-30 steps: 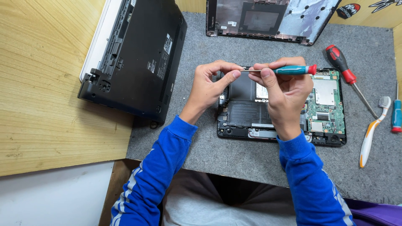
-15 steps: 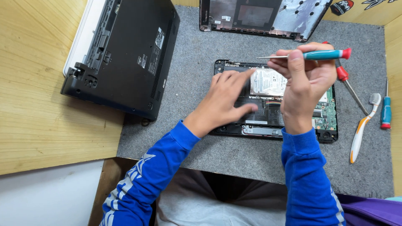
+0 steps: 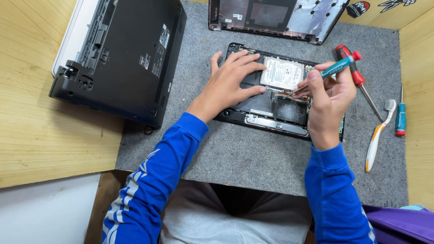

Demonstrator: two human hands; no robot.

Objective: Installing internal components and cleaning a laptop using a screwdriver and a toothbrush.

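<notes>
Grey mat [image 3: 253, 153]: left hand [image 3: 230, 83] flat (open) on laptop base [image 3: 271, 108]; right hand [image 3: 330, 97] grips screwdriver [image 3: 332, 70].

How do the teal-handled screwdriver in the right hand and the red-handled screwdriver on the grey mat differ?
The teal-handled screwdriver is held in the right hand, tip down in the opened laptop base; the red-handled screwdriver lies untouched on the grey felt mat. Handle colours differ: teal with a red cap versus red and black. Both have slim metal shafts.

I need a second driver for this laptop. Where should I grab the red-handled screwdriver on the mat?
Probably by the red handle, from the right: the right hand and teal screwdriver overlap its left side, while the thin shaft points down-right towards the toothbrush.
</notes>
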